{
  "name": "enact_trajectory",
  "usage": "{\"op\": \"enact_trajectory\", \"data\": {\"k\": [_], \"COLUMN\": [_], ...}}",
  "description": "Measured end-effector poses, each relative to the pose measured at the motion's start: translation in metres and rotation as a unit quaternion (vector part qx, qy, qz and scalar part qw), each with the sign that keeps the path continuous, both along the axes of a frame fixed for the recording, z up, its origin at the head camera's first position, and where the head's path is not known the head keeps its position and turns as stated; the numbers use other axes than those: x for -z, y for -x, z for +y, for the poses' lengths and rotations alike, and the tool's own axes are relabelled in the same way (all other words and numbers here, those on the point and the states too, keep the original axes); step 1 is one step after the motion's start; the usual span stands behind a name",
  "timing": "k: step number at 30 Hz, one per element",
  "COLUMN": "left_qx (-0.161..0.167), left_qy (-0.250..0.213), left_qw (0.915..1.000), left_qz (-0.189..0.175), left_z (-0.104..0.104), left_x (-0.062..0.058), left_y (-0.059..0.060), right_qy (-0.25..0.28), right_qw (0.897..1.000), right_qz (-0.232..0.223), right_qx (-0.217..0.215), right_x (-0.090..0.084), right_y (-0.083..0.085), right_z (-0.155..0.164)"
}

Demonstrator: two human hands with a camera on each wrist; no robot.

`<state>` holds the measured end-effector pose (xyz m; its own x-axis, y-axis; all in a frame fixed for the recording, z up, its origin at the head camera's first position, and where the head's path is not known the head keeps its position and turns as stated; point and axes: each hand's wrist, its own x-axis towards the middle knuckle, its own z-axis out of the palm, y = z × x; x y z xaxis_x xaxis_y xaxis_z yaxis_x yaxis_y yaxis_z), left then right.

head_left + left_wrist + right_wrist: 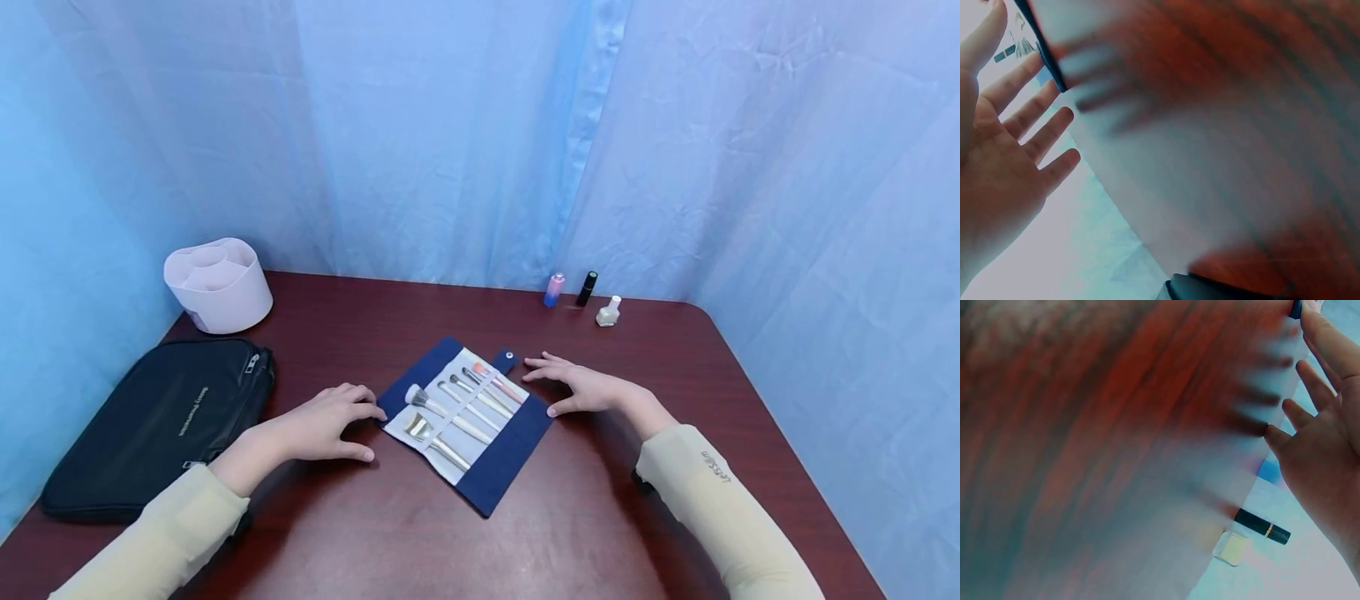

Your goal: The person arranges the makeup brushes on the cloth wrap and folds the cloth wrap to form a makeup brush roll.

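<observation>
Dark red-brown bench (600,517), blue curtain behind. Nearest, an unrolled blue brush roll (465,421) lies between both hands: left hand (322,425) and right hand (581,387), fingers spread, holding nothing, at its side edges. Judged step: roll laid open; next calls for grasping an edge or brush. Farther: black bag (161,417), white organizer (217,285), three small bottles (585,296).

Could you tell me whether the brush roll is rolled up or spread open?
Spread open: the brush roll lies flat, its brushes showing in a row.
</observation>
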<state>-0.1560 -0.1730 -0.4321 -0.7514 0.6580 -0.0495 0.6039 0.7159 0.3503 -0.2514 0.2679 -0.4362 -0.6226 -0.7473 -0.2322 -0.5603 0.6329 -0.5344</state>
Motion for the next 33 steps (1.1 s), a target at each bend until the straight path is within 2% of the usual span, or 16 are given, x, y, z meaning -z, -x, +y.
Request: {"op": "enact_trajectory", "data": {"k": [5, 9, 13, 19, 24, 27, 33], "left_qx": [0.007, -0.004, -0.018, 0.008, 0.037, 0.052, 0.049], "left_qy": [0.003, 0.005, 0.006, -0.002, 0.004, 0.012, 0.026], "left_qw": [0.9999, 0.9998, 0.9998, 0.9999, 0.9988, 0.9976, 0.9968], "left_qz": [-0.015, -0.019, -0.010, -0.010, -0.032, -0.043, -0.057], "left_z": [0.002, 0.003, 0.004, 0.012, 0.018, 0.019, 0.018], "left_x": [-0.008, -0.015, -0.019, -0.014, -0.004, 0.000, 0.002], "left_y": [0.009, 0.025, 0.043, 0.067, 0.079, 0.083, 0.085], "right_qy": [0.005, -0.003, -0.001, -0.018, -0.037, -0.052, -0.063], "right_qw": [1.000, 0.998, 0.995, 0.991, 0.983, 0.980, 0.981], "right_qz": [-0.002, 0.025, 0.049, 0.083, 0.118, 0.125, 0.121], "right_qx": [0.028, 0.058, 0.087, 0.101, 0.133, 0.146, 0.139], "right_x": [0.002, 0.000, -0.006, -0.012, -0.012, -0.010, -0.005], "right_y": [-0.002, -0.010, -0.026, -0.056, -0.075, -0.080, -0.080], "right_z": [0.003, 0.002, -0.006, -0.020, -0.033, -0.039, -0.044]}}
